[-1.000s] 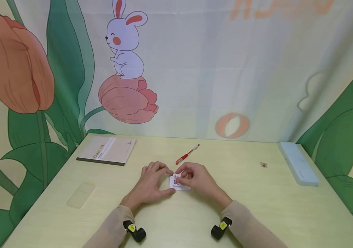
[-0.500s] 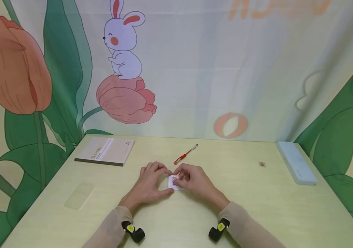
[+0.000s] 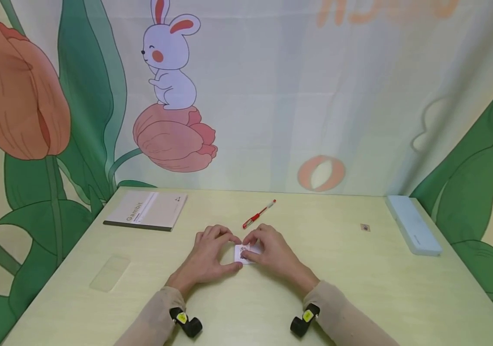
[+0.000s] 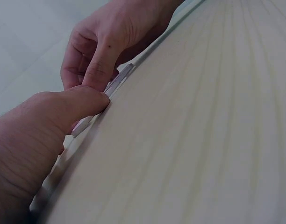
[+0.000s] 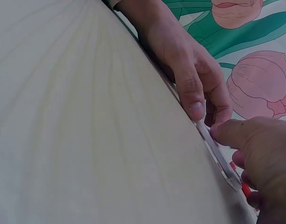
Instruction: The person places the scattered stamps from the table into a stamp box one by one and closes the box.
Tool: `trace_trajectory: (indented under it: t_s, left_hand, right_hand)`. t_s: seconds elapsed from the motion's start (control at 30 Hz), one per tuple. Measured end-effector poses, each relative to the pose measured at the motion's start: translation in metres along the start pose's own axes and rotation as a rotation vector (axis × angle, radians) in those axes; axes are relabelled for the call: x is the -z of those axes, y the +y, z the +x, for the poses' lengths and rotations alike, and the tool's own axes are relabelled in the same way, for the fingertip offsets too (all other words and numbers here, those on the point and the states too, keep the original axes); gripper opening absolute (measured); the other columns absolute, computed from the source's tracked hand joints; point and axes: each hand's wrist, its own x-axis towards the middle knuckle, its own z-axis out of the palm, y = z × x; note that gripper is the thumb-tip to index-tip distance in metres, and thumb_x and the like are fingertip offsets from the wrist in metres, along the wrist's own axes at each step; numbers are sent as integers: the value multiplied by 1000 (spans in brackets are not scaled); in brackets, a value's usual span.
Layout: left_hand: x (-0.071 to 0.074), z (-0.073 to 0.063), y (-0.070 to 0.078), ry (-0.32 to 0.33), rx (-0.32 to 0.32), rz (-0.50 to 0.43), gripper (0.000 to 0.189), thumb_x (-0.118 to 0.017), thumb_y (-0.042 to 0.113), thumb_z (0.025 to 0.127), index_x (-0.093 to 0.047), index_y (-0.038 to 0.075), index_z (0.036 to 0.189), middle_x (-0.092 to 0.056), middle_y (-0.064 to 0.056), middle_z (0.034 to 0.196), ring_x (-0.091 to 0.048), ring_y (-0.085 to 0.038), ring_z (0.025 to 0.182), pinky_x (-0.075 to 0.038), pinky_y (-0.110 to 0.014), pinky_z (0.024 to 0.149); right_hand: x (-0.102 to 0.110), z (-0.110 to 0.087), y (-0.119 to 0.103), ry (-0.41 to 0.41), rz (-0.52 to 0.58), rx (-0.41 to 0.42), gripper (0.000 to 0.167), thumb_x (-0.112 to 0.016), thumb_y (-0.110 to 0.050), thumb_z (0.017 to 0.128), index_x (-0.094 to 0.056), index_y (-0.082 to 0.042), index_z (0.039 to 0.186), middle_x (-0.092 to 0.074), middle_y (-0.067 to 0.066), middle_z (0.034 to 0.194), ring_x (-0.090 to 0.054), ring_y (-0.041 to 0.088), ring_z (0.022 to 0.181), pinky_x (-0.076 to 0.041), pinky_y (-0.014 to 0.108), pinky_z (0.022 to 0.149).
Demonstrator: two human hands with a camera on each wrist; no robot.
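A thin white rectangular slab (image 3: 237, 255) lies on the table between my hands, with a small printed paper square (image 3: 243, 249) on its upper face. My left hand (image 3: 207, 257) holds the slab's left end, thumb at the near edge and index finger at the far edge. Curled over the slab from the right, my right hand (image 3: 276, 250) has its thumb on the printed square and its index finger by the far edge, pinching the square. In the right wrist view the slab (image 5: 218, 154) appears edge-on, with a clear rim. The right fingers hide part of the square.
A red pen (image 3: 259, 214) lies just beyond the hands. At the back left is a notebook (image 3: 146, 209), with a clear flat case (image 3: 110, 273) nearer. A small brown square (image 3: 365, 228) and a light blue box (image 3: 414, 225) lie to the right.
The printed square, earlier partly raised in my right fingers, now lies flatter on the slab. My left hand keeps its place, and the head view has shifted slightly.
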Motion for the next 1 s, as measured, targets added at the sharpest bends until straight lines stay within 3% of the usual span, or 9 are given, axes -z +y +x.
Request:
trace_trajectory:
  t_s: [0.2, 1.0]
  left_hand:
    - [0, -1, -1, 3, -1, -1, 48, -83, 51, 90, -73, 29, 131, -57, -3, 142, -47, -31, 140, -33, -55, 109]
    - [-1, 1, 0, 3, 4, 1, 47, -81, 51, 90, -74, 28, 131, -57, -4, 141, -48, -31, 139, -33, -54, 109]
  right_hand:
    - [-1, 0, 0, -24, -5, -18, 15, -91, -24, 95, -83, -19, 107, -65, -2, 106, -58, 16, 102, -50, 38, 92]
    - [2, 0, 6, -33, 50, -49, 17, -89, -23, 96, -83, -21, 112, -64, -5, 106, -60, 14, 100, -53, 35, 92]
